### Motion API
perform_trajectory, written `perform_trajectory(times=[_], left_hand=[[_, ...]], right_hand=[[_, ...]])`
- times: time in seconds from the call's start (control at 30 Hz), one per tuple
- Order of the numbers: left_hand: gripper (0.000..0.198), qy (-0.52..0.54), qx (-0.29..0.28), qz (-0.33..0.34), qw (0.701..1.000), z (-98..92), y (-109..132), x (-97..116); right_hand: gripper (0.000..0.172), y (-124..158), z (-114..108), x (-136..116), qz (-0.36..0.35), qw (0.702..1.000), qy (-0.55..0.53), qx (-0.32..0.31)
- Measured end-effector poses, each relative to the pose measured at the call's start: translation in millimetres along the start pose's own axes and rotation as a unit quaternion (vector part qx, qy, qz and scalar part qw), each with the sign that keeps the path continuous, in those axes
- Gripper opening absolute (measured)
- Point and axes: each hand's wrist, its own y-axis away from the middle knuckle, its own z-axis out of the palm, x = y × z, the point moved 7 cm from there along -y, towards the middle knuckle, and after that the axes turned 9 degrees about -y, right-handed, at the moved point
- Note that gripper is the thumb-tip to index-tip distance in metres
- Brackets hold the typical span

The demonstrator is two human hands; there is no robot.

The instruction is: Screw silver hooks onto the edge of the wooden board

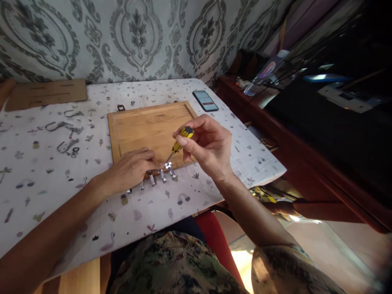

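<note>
My right hand [211, 145] grips a small yellow-and-black screwdriver [180, 140] by its handle, with the shaft slanting down to the left. The tip meets a shiny metal hook [169, 166] on the near edge of a framed wooden board [147, 130]. From the left, my left hand [134, 165] lies along that same edge. Its fingers are closed, with the fingertips against the plate of this hook; the exact grip is partly hidden. Several more metal hooks [152, 178] stick out in a row from the near edge, some of them partly behind my left hand.
Loose metal hooks [64, 127] lie on the patterned tablecloth [39, 163] at the left. A flat cardboard piece [49, 94] is at the back left. A phone [205, 101] lies beyond the board's right corner. A clear bottle [266, 73] stands on the dark red furniture [290, 155].
</note>
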Motion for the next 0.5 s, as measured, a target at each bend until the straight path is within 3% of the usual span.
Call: perform_trajectory(times=[0.13, 0.5], left_hand=[[0.035, 0.009, 0.012, 0.002, 1.0, -0.9, 1, 1], [0.034, 0.03, -0.01, -0.002, 1.0, -2.7, 0, 2]], right_hand=[[0.042, 7, -11, -6, -0.027, 0.998, 0.027, 0.059], [0.043, 9, -14, 8, -0.019, 0.997, 0.018, 0.07]])
